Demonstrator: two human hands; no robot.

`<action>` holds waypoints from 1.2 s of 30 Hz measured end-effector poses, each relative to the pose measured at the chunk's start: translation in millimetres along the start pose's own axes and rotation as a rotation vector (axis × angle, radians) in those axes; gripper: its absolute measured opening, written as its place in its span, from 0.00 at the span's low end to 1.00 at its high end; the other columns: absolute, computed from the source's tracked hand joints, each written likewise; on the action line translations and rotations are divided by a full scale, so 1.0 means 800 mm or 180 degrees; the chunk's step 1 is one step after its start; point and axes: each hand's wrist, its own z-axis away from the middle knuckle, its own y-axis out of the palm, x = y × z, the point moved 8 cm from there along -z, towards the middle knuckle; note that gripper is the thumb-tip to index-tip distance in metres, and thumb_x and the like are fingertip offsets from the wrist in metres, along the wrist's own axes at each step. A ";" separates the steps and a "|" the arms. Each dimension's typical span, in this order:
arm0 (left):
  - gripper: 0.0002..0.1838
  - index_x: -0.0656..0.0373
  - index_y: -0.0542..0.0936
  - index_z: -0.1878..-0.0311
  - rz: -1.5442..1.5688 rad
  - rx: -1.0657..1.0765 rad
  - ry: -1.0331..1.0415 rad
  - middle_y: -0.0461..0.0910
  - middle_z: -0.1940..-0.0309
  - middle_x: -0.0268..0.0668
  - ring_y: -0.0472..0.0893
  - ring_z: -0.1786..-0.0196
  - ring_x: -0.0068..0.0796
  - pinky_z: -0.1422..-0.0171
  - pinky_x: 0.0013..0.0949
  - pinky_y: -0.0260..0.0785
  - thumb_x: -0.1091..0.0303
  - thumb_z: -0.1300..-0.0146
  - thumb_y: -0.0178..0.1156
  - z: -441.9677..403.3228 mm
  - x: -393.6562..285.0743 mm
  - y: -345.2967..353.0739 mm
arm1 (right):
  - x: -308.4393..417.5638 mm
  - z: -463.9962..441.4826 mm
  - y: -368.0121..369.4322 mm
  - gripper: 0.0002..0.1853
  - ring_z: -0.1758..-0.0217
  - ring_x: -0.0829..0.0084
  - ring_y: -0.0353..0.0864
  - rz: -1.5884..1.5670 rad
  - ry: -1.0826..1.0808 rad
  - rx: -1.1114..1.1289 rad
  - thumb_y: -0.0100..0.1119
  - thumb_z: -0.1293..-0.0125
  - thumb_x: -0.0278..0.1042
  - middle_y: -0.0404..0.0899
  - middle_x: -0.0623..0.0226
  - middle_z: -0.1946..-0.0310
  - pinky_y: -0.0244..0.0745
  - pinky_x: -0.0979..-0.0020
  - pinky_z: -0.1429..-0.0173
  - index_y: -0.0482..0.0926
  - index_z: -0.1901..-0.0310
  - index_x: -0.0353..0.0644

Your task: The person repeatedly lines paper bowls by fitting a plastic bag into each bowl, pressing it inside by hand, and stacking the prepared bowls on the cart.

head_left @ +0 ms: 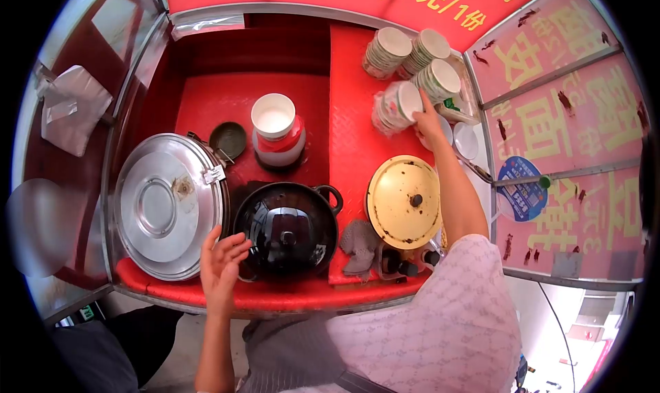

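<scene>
My right hand (427,121) reaches to the far right side of the counter and grips the rim of a stack of paper cups (397,107) in clear plastic wrap. More stacked paper cups (438,79) stand just behind it. My left hand (224,257) hangs open, palm up and fingers apart, holding nothing. It is between a large round metal lid (161,200) and a black pot with a shiny black lid (287,229). Nearer my right forearm sits a yellow enamel lid (404,202) with a dark knob.
A white paper cup (273,115) tops a container at the back centre. Beside it sits a small dark ladle (227,141). A grey cloth (359,247) and dark-capped bottles (399,263) lie near the front edge. Glass panels with lettering (550,111) enclose the right side.
</scene>
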 end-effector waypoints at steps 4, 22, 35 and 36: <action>0.25 0.66 0.68 0.30 -0.0784 -0.0218 0.0268 0.79 0.44 0.45 0.82 0.44 0.33 0.37 0.34 0.72 0.67 0.26 0.56 -0.032 -0.035 -0.065 | 0.020 -0.030 0.005 0.43 0.37 0.49 0.81 0.2060 -0.1061 -0.0546 0.47 0.41 0.22 0.78 0.43 0.39 0.73 0.50 0.35 0.59 0.22 0.62; 0.05 0.56 0.81 0.66 -0.7298 -0.1125 0.2732 0.80 0.60 0.39 0.79 0.48 0.42 0.42 0.43 0.71 0.70 0.45 0.66 -0.273 -0.336 -0.237 | 0.178 0.072 0.154 0.16 0.54 0.45 0.80 0.3043 -0.2514 -0.0481 0.60 0.30 0.39 0.78 0.46 0.57 0.74 0.51 0.51 0.79 0.48 0.38; 0.05 0.58 0.80 0.64 -0.7063 -0.1449 0.4036 0.79 0.66 0.42 0.80 0.58 0.46 0.46 0.47 0.71 0.70 0.43 0.63 -0.243 -0.340 -0.277 | 0.136 0.082 0.362 0.35 0.47 0.41 0.83 0.2545 -0.0566 0.0357 0.66 0.41 0.62 0.84 0.38 0.53 0.78 0.50 0.45 0.80 0.54 0.28; 0.04 0.58 0.79 0.66 -0.6998 -0.0769 0.3490 0.79 0.67 0.42 0.80 0.59 0.46 0.50 0.47 0.71 0.70 0.44 0.62 -0.246 -0.319 -0.283 | 0.127 0.081 0.369 0.35 0.47 0.41 0.83 0.2545 -0.0586 0.0393 0.66 0.41 0.62 0.84 0.38 0.53 0.78 0.50 0.45 0.80 0.54 0.28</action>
